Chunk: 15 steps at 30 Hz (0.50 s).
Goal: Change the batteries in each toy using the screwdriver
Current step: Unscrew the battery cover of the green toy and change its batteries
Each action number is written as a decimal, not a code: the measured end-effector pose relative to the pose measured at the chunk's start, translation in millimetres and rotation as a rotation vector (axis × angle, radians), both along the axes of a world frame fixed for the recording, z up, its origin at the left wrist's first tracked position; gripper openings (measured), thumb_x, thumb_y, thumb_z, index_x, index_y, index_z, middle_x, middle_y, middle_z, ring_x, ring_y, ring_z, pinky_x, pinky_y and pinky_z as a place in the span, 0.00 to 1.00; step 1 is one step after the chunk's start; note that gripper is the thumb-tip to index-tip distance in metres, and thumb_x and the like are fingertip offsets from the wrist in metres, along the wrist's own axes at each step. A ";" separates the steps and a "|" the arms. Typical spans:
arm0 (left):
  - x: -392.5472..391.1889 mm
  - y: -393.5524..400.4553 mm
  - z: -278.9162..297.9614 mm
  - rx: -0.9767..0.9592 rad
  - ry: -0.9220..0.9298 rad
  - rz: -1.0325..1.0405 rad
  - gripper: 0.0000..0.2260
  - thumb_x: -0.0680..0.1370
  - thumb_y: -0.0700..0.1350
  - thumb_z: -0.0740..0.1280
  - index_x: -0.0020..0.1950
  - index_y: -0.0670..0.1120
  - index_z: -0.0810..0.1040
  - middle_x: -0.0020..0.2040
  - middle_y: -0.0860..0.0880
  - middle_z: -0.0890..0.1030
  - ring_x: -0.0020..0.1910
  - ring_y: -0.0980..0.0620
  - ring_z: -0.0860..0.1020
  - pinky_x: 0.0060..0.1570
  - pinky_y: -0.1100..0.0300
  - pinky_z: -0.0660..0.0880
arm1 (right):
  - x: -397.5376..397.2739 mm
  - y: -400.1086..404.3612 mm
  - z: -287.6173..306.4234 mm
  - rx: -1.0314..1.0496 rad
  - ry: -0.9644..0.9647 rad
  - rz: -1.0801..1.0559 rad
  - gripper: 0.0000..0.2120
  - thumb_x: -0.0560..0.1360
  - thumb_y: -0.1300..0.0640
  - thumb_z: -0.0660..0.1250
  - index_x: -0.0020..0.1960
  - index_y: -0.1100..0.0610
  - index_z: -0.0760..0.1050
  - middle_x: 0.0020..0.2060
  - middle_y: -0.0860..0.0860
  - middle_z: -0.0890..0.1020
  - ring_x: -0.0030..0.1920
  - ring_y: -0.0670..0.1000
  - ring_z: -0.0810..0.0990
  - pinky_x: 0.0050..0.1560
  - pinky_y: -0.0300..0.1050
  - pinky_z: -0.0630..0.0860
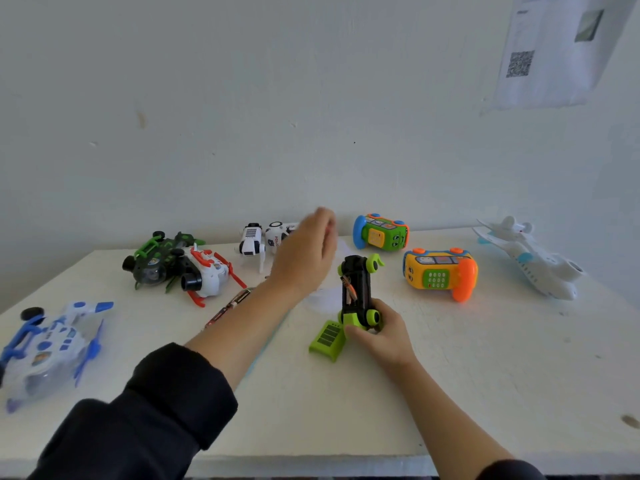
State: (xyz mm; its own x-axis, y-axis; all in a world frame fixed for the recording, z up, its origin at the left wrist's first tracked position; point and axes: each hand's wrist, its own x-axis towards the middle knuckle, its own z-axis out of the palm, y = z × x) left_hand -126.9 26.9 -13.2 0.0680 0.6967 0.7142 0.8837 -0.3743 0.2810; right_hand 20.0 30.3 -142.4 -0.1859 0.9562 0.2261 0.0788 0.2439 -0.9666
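Right hand (pixel 381 332) fingers grip the upturned car (pixel 358 292); left hand (pixel 304 254) raised, fingers blurred.

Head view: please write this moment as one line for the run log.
right hand: holds black-and-green toy car, underside up | batteries: visible in car | green cover: on table | left hand: raised, blurred
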 end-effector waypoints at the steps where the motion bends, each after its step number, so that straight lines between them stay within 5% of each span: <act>1: -0.2 -1.2 -10.0 -0.165 0.054 0.030 0.08 0.79 0.48 0.61 0.54 0.43 0.70 0.35 0.52 0.69 0.34 0.49 0.70 0.38 0.53 0.72 | -0.2 -0.2 0.3 -0.001 0.007 0.000 0.26 0.54 0.46 0.69 0.51 0.52 0.79 0.38 0.52 0.83 0.41 0.52 0.81 0.43 0.46 0.78; 5: 1.2 -3.4 -35.5 -0.494 -0.142 0.057 0.14 0.75 0.53 0.69 0.55 0.46 0.75 0.35 0.55 0.69 0.37 0.52 0.71 0.40 0.59 0.69 | -0.3 -1.4 0.8 0.020 0.009 -0.001 0.25 0.55 0.45 0.69 0.50 0.52 0.79 0.36 0.53 0.82 0.37 0.49 0.79 0.39 0.44 0.76; 9: 7.8 0.6 -36.8 -0.467 -0.230 -0.045 0.03 0.76 0.44 0.68 0.47 0.46 0.76 0.33 0.55 0.70 0.32 0.57 0.69 0.31 0.70 0.64 | -0.2 -1.2 0.1 0.031 0.004 -0.007 0.25 0.54 0.45 0.69 0.50 0.52 0.79 0.36 0.51 0.82 0.37 0.50 0.79 0.39 0.44 0.76; 13: -3.1 15.5 -30.7 -0.306 -0.534 0.045 0.04 0.76 0.38 0.66 0.44 0.45 0.72 0.38 0.48 0.76 0.36 0.55 0.76 0.37 0.61 0.72 | -0.3 -0.8 0.0 0.016 0.048 -0.009 0.25 0.55 0.46 0.70 0.51 0.52 0.79 0.40 0.55 0.84 0.43 0.57 0.81 0.45 0.51 0.78; 15: -12.3 22.4 -34.1 -0.338 -0.536 0.195 0.03 0.76 0.39 0.66 0.45 0.44 0.72 0.40 0.46 0.76 0.39 0.50 0.77 0.38 0.59 0.73 | -0.1 0.3 -0.1 0.003 0.085 -0.021 0.23 0.56 0.47 0.70 0.50 0.51 0.79 0.41 0.58 0.83 0.45 0.61 0.81 0.46 0.57 0.77</act>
State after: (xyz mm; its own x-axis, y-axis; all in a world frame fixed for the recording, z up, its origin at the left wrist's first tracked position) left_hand -139.2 49.2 -47.3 -0.3857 0.8522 0.3537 0.6314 -0.0357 0.7746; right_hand 19.9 30.6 -142.5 -0.1458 0.9589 0.2435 0.0013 0.2463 -0.9692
